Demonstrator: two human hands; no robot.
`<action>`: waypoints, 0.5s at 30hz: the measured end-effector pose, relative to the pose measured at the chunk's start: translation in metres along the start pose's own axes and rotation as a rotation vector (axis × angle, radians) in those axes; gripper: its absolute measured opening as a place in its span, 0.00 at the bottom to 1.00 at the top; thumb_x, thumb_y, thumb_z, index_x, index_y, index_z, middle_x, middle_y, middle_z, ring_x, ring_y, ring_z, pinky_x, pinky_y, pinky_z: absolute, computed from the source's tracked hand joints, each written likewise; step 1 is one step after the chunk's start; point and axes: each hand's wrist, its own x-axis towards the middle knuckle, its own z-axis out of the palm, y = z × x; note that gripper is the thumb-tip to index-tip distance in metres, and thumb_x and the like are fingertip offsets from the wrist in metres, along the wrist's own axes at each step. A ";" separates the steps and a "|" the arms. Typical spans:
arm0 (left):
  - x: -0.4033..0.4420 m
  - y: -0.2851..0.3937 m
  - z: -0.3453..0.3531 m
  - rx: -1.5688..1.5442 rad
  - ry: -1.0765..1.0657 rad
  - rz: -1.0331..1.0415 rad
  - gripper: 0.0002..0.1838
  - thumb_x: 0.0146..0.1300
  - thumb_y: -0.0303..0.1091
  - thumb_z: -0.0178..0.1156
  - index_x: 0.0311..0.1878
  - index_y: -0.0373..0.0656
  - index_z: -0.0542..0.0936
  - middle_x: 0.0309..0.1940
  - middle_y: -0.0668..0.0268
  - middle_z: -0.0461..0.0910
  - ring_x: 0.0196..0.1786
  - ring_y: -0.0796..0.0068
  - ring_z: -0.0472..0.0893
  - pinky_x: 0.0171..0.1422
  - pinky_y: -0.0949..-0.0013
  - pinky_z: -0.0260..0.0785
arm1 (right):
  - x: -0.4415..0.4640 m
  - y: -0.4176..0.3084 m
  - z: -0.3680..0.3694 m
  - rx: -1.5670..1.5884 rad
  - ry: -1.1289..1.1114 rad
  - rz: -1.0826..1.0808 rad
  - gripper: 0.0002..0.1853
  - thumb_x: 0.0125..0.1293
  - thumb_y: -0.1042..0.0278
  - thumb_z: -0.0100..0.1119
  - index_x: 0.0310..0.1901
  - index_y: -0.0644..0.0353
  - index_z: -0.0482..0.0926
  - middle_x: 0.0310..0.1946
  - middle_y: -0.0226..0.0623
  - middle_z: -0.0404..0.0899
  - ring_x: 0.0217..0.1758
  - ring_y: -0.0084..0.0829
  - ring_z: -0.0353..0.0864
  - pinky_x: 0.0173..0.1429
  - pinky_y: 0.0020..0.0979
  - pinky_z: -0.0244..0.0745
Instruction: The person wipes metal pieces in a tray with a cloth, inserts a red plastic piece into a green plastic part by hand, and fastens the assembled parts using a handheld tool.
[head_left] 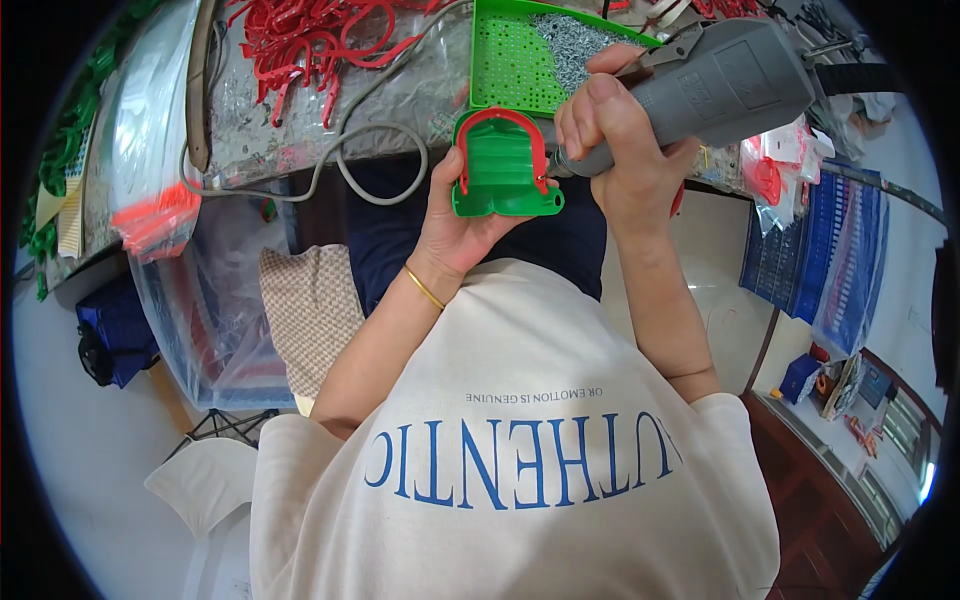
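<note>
The upside-down shirt (540, 345) reads "UTHENTIC" and "OR EMOTION IS GENUINE". Beyond, the left hand (462, 232), bent upward, clamps the green piece (498, 165) with its red arch (500, 116) near the green tray (508, 60); the raised right hand (625, 130) grips the grey power tool (730, 85).

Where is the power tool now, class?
The power tool is upper right in the head view, in the right hand, its tip beside the green piece.

I see a workshop: a worn workbench (240, 140) with heaped red plastic parts (315, 40) and a tray of screws (518, 92).
</note>
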 end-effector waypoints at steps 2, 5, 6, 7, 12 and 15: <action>0.001 0.000 -0.001 -0.002 -0.001 0.011 0.43 0.60 0.59 0.64 0.71 0.44 0.62 0.61 0.53 0.71 0.61 0.38 0.75 0.65 0.46 0.72 | 0.000 0.001 0.000 -0.007 -0.002 0.007 0.08 0.68 0.74 0.55 0.46 0.66 0.73 0.20 0.32 0.68 0.20 0.23 0.67 0.29 0.29 0.67; -0.001 0.001 0.001 0.014 0.010 0.004 0.43 0.60 0.59 0.64 0.71 0.44 0.62 0.61 0.54 0.71 0.59 0.40 0.76 0.64 0.47 0.73 | -0.002 0.002 0.000 -0.011 -0.007 0.010 0.07 0.68 0.74 0.55 0.45 0.66 0.73 0.20 0.32 0.68 0.19 0.23 0.67 0.29 0.29 0.67; 0.000 0.001 0.000 0.014 0.011 0.004 0.43 0.60 0.59 0.64 0.71 0.44 0.62 0.61 0.54 0.71 0.59 0.40 0.76 0.64 0.47 0.73 | -0.003 0.002 0.000 -0.008 -0.010 0.003 0.07 0.68 0.74 0.55 0.45 0.66 0.72 0.20 0.32 0.68 0.19 0.23 0.67 0.29 0.28 0.67; 0.000 0.001 0.000 -0.002 -0.003 -0.003 0.43 0.60 0.59 0.63 0.71 0.44 0.62 0.60 0.54 0.71 0.59 0.42 0.76 0.63 0.47 0.73 | -0.003 0.002 0.000 -0.007 -0.011 0.005 0.07 0.68 0.74 0.55 0.45 0.66 0.72 0.20 0.32 0.68 0.19 0.23 0.67 0.29 0.28 0.67; -0.002 0.001 0.005 0.020 0.019 0.015 0.42 0.60 0.59 0.63 0.70 0.45 0.62 0.59 0.54 0.71 0.62 0.48 0.75 0.61 0.47 0.75 | -0.005 0.002 -0.003 -0.027 -0.083 -0.007 0.06 0.68 0.74 0.54 0.42 0.65 0.72 0.19 0.32 0.67 0.19 0.23 0.66 0.28 0.29 0.67; -0.005 0.003 -0.002 -0.014 -0.041 -0.042 0.42 0.61 0.58 0.63 0.71 0.46 0.62 0.61 0.54 0.71 0.64 0.50 0.73 0.64 0.46 0.73 | -0.009 0.006 -0.005 -0.014 -0.121 -0.043 0.06 0.67 0.74 0.54 0.43 0.65 0.71 0.19 0.31 0.66 0.18 0.23 0.65 0.27 0.29 0.66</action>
